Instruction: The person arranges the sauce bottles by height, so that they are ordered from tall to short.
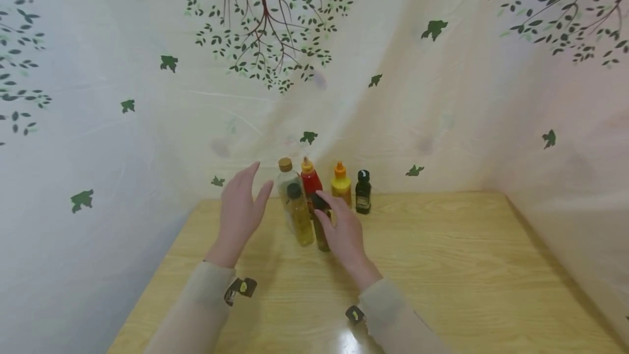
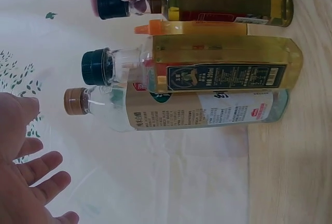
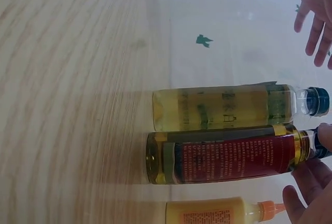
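My right hand (image 1: 346, 228) pinches an oil bottle (image 3: 233, 156) with a dark cap and red label around its cap and neck. The bottle stands upright on the table. Close against its left side is a paler yellow oil bottle (image 1: 301, 217) with a dark green cap. Behind that rises a clear vinegar bottle (image 2: 181, 112) with a brown cap and a printed label. Left of the group, my left hand (image 1: 238, 209) is raised, thumb and fingers spread, holding nothing.
A red sauce bottle (image 1: 310, 181) with a yellow cap stands behind the oil bottles. To its right are a yellow squeeze bottle (image 1: 341, 184) with an orange nozzle and a small dark bottle (image 1: 363, 198). The wooden table (image 1: 442, 255) meets a leaf-printed curtain (image 1: 457, 124) at the back.
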`<move>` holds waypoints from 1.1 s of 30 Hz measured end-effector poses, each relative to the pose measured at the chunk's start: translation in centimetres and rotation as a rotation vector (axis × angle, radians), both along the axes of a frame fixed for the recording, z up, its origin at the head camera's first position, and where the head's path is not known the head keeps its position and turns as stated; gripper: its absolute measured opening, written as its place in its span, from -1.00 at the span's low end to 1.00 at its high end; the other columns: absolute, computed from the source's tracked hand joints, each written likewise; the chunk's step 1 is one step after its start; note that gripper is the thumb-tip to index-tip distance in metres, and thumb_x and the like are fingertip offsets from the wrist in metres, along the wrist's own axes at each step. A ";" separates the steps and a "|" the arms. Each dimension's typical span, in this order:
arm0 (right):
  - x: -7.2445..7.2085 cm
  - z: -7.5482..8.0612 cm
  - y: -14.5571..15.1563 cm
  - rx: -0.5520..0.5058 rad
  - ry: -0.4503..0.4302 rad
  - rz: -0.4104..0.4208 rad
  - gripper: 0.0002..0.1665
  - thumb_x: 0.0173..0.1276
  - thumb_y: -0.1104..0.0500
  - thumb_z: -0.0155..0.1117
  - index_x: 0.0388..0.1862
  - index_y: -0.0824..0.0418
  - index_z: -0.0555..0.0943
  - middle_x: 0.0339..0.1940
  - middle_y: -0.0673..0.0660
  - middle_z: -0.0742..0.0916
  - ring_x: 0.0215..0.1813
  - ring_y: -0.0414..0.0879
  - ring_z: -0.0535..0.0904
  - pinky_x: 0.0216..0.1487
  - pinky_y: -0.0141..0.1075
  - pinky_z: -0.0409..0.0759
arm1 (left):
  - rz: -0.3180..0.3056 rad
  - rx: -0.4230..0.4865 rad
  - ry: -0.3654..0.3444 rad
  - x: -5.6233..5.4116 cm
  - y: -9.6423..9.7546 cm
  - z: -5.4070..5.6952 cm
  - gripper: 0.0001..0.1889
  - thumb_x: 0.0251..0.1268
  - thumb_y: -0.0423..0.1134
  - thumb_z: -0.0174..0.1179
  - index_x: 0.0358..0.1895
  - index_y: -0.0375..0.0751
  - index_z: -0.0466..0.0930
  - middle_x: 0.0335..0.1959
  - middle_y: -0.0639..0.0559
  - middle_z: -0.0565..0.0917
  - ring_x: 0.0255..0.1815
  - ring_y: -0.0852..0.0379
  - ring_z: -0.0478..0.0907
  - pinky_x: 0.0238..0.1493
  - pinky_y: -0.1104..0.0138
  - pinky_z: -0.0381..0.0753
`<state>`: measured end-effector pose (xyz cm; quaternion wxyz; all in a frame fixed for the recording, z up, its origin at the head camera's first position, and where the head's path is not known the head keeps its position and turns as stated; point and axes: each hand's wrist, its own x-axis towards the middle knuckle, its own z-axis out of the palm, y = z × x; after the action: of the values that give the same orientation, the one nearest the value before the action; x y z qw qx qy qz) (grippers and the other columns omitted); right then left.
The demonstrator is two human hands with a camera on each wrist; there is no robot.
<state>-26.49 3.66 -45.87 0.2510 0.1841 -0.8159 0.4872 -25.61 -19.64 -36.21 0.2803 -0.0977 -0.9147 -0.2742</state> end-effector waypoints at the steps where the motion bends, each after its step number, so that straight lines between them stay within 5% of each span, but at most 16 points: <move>1: 0.0 0.0 0.1 0.003 0.000 -0.002 -0.45 0.64 0.16 0.43 0.54 0.02 0.62 0.23 0.14 0.78 0.25 0.11 0.74 0.25 0.10 0.73 | -0.002 0.007 -0.010 -0.2 0.1 0.2 -0.36 0.77 -0.03 0.18 0.67 -0.32 0.34 0.56 -0.35 0.50 0.58 -0.37 0.38 0.63 -0.25 0.25; 20: 0.1 -0.1 0.9 0.015 -0.035 0.038 -0.45 0.62 0.14 0.45 0.53 -0.05 0.62 0.26 0.11 0.77 0.27 0.10 0.74 0.25 0.12 0.73 | -0.020 0.085 -0.152 -4.9 3.1 1.6 -0.41 0.69 0.03 0.29 0.54 -0.26 0.50 0.33 -0.25 0.65 0.35 -0.25 0.59 0.37 -0.19 0.59; 26: 0.0 -0.1 0.9 0.015 -0.033 0.033 -0.44 0.60 0.10 0.48 0.52 -0.06 0.63 0.28 0.11 0.78 0.25 0.10 0.74 0.22 0.15 0.74 | 0.019 0.035 -0.152 -5.6 3.6 1.4 -0.49 0.66 0.01 0.35 0.41 -0.25 0.61 0.24 -0.23 0.72 0.26 -0.23 0.66 0.32 -0.15 0.64; 33: -0.1 -0.1 0.9 0.011 -0.041 0.029 -0.47 0.61 0.11 0.46 0.50 -0.03 0.64 0.28 0.11 0.78 0.26 0.09 0.74 0.25 0.13 0.72 | 0.063 0.077 -0.156 -5.9 3.8 1.1 -0.53 0.56 -0.03 0.45 0.35 -0.18 0.65 0.15 -0.18 0.80 0.17 -0.21 0.73 0.23 -0.10 0.70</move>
<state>-26.60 4.54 -45.94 0.2263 0.1875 -0.8207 0.4900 -31.50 -15.82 -35.08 0.2201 -0.0365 -0.9251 -0.3072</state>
